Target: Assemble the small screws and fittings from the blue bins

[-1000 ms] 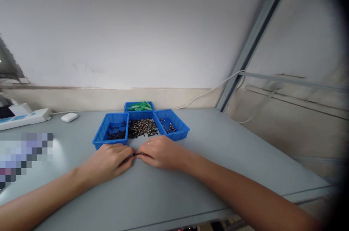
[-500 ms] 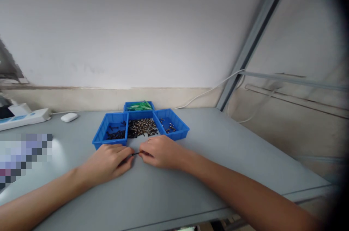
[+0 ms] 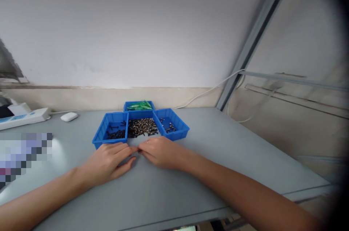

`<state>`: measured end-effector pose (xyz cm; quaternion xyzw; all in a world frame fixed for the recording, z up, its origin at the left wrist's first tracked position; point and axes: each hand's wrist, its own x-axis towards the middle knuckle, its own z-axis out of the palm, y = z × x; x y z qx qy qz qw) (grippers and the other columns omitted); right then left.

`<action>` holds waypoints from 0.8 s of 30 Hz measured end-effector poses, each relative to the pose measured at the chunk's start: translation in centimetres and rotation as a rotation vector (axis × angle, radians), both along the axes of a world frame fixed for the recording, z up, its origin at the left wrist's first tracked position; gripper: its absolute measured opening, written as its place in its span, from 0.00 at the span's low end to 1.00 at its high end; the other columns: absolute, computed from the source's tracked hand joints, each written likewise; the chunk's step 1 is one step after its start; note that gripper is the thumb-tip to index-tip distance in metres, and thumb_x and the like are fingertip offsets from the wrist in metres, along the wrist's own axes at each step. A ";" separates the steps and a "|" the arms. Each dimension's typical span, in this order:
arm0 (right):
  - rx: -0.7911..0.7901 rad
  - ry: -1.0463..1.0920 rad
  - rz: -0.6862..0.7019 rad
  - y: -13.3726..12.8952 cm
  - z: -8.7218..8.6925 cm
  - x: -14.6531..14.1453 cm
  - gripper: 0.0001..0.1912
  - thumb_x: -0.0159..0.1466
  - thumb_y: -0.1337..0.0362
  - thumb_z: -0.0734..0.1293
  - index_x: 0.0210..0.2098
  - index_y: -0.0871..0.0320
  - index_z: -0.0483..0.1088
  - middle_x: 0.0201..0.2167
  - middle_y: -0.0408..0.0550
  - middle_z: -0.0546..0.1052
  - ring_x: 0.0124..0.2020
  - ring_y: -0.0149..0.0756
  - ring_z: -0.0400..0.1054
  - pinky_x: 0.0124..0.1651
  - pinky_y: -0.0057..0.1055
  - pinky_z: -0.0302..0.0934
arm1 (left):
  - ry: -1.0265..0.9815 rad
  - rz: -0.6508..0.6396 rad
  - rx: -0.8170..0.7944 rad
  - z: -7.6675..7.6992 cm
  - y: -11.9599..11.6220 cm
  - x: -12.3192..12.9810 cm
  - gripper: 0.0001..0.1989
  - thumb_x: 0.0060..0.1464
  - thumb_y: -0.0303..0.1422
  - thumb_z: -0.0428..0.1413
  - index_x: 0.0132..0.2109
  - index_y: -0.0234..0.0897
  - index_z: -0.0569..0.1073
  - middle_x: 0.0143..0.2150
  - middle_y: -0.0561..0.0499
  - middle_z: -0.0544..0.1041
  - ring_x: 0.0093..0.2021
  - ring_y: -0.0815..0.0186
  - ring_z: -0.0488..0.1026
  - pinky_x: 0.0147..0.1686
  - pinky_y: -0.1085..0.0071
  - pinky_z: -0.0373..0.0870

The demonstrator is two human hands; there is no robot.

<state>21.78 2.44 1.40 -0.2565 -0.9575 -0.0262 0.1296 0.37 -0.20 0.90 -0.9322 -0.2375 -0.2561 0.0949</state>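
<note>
My left hand (image 3: pixel 110 159) rests over the grey table, thumb apart from the fingers, its index fingertip touching the fingertips of my right hand. My right hand (image 3: pixel 159 152) is pinched at the fingertips on something small and dark, mostly hidden. Just beyond the hands, a blue tray (image 3: pixel 95 138) at the left holds black screws (image 3: pixel 117 134). A pile of mixed small metal parts (image 3: pixel 143 126) fills the middle. To the right, another blue tray (image 3: pixel 182 133) has a few small metal pieces (image 3: pixel 171 128).
Behind the pile, a blue bin holds green pieces (image 3: pixel 140 106). A white case (image 3: pixel 69 116) and a power strip (image 3: pixel 25 118) lie on the left of the table (image 3: pixel 231 144). A white cable runs to a metal post (image 3: pixel 234 75) at the right.
The thin dark piece seen between both hands is now mostly hidden. My left thumb has come away from its index finger, and that fingertip has moved right to meet my right hand.
</note>
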 end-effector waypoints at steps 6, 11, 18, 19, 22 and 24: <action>-0.035 -0.001 0.010 0.1 0.1 0.1 0.08 0.65 0.68 0.59 0.32 0.61 0.68 0.28 0.46 0.75 0.29 0.32 0.67 0.32 0.28 0.58 | 0.035 -0.019 0.027 0.1 -0.1 0.0 0.12 0.63 0.31 0.44 0.48 0.33 0.69 0.27 0.52 0.72 0.26 0.67 0.71 0.25 0.73 0.68; -0.041 0.007 0.026 0.2 0.1 0.1 0.08 0.65 0.66 0.59 0.32 0.60 0.67 0.27 0.45 0.74 0.28 0.32 0.66 0.30 0.28 0.55 | 0.031 -0.017 0.018 0.2 -0.1 0.0 0.12 0.63 0.30 0.44 0.48 0.33 0.69 0.27 0.52 0.72 0.26 0.68 0.71 0.26 0.73 0.68; -0.025 0.003 0.054 0.2 -0.1 0.1 0.09 0.65 0.64 0.61 0.30 0.60 0.69 0.26 0.45 0.74 0.28 0.32 0.66 0.30 0.28 0.55 | 0.015 -0.017 0.019 -0.1 0.0 -0.1 0.10 0.63 0.30 0.45 0.46 0.34 0.69 0.29 0.50 0.74 0.29 0.67 0.73 0.29 0.73 0.70; -0.020 -0.001 0.055 0.1 -0.1 0.1 0.09 0.64 0.64 0.61 0.30 0.59 0.69 0.26 0.45 0.74 0.28 0.32 0.66 0.30 0.28 0.55 | 0.015 -0.023 0.010 -0.1 0.1 -0.1 0.10 0.63 0.30 0.45 0.45 0.34 0.70 0.30 0.50 0.74 0.30 0.67 0.73 0.30 0.73 0.70; 0.002 -0.014 0.052 0.1 -0.1 0.1 0.09 0.64 0.63 0.61 0.29 0.59 0.69 0.24 0.44 0.74 0.27 0.31 0.65 0.28 0.28 0.53 | 0.022 -0.026 -0.018 -0.3 0.2 -0.1 0.09 0.63 0.30 0.46 0.42 0.34 0.70 0.30 0.51 0.74 0.29 0.68 0.73 0.30 0.73 0.70; 0.025 -0.014 0.048 0.2 -0.2 0.2 0.10 0.64 0.63 0.61 0.28 0.58 0.68 0.23 0.43 0.73 0.25 0.31 0.65 0.27 0.28 0.52 | 0.026 -0.014 -0.028 -0.4 0.2 -0.1 0.09 0.63 0.30 0.46 0.41 0.34 0.70 0.28 0.51 0.73 0.29 0.68 0.72 0.29 0.73 0.69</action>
